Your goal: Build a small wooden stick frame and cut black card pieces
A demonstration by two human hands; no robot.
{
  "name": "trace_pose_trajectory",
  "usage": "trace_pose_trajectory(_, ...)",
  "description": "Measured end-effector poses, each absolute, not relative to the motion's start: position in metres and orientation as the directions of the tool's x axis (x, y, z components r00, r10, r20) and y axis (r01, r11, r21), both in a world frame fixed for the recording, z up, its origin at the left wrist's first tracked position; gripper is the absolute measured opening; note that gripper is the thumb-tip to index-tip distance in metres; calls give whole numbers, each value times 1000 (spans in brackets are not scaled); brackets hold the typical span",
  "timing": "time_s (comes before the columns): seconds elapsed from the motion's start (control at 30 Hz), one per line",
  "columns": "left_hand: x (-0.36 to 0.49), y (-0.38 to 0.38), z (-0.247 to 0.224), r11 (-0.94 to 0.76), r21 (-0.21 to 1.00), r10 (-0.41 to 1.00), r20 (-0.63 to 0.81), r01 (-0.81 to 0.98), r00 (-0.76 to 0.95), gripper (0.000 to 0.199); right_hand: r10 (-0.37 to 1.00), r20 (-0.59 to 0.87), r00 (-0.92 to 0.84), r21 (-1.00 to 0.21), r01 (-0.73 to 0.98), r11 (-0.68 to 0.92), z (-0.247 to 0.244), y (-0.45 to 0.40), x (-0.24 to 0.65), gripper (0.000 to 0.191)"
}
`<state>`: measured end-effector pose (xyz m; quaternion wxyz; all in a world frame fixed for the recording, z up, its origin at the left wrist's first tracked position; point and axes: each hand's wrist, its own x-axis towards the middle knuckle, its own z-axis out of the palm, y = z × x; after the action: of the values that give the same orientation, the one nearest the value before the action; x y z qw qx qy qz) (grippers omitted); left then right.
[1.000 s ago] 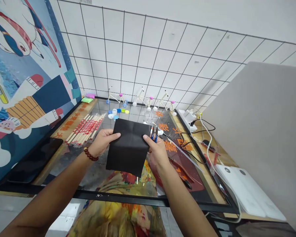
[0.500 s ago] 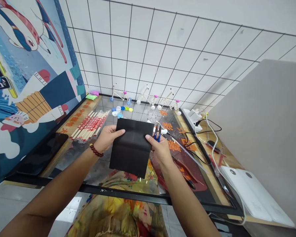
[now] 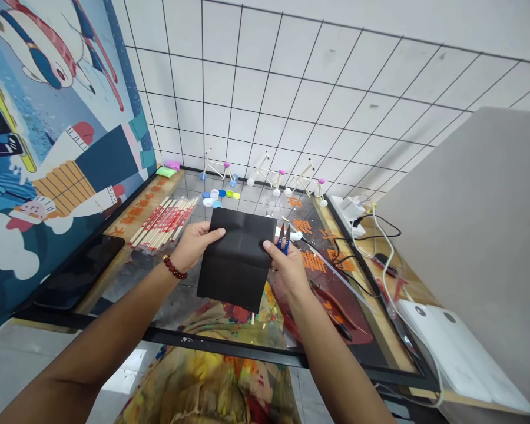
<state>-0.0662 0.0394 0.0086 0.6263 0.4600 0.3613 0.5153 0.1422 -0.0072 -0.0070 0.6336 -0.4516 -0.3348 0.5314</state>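
Observation:
A black rectangular sheet, creased across its middle, is held up over the glass-topped table. My left hand pinches its left edge, thumb on the front face. At the right edge my right hand grips it with the thumb in front. Small scissors with blue handles are also in my right hand, blades pointing up and away. The fingers behind the sheet are mostly hidden.
Wrapped wooden chopsticks lie to the left, near a black tablet. Bottle caps and small stick models stand at the back. Pliers, cables and a power strip are on the right.
The lower edge of the black sheet has tipped slightly up and away. Both hands keep their hold, and the camera view has shifted slightly.

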Motion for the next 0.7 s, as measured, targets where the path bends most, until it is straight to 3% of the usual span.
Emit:
trace_pose_trajectory(0.2,-62,42,16,-45,796,998,68,-603,16,32,990,19,140,-942,-329,65,-3,-11,142,40)
trace_pose_trajectory(0.43,-63,45,21,68,602,995,-98,-796,12,30,989,-13,147,-953,-302,32,-11,-11,129,31)
trace_pose_trajectory(0.6,-69,48,19,128,630,988,-146,-766,45,28,969,44,244,-975,-202,95,-14,-7,135,31)
trace_pose_trajectory(0.7,-82,54,22,110,757,994,-79,-644,78,30,967,59,247,-989,-120,91,-13,-4,150,31)
